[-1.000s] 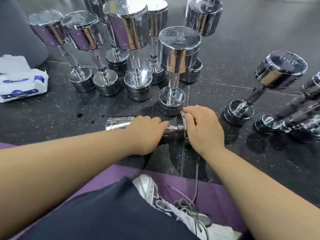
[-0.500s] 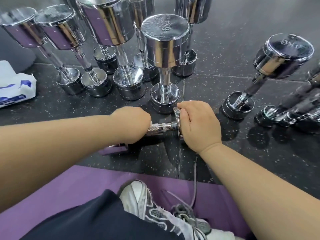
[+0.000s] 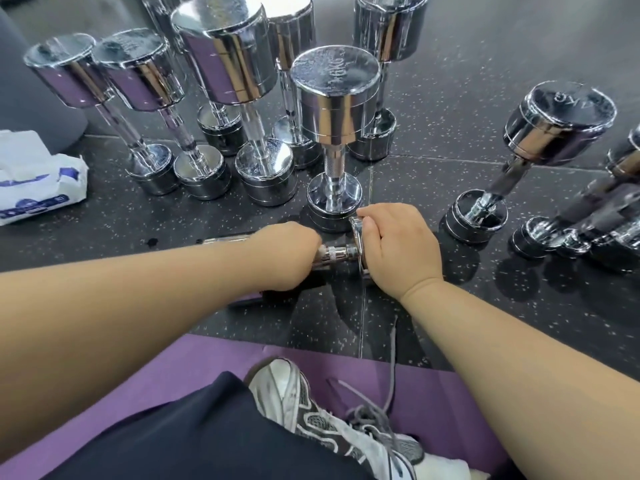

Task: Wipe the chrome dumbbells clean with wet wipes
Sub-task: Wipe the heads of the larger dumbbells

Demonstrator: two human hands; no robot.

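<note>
Head view: both forearms reach forward. Left hand (image 3: 287, 258) fists around the handle of the dumbbell (image 3: 337, 252) lying on the near floor (image 3: 450, 323); right hand (image 3: 401, 251) grips its right end.

Mirror-silver dumbbells (image 3: 225, 57) carry purple reflections; the floor (image 3: 450, 98) is black flecked with white; near, a plain purple mat (image 3: 346, 362); far left, a white wipes pack (image 3: 38, 188) printed blue; white-and-grey shoe (image 3: 311, 403), grey laces (image 3: 367, 420), dark navy garment (image 3: 190, 438)
</note>
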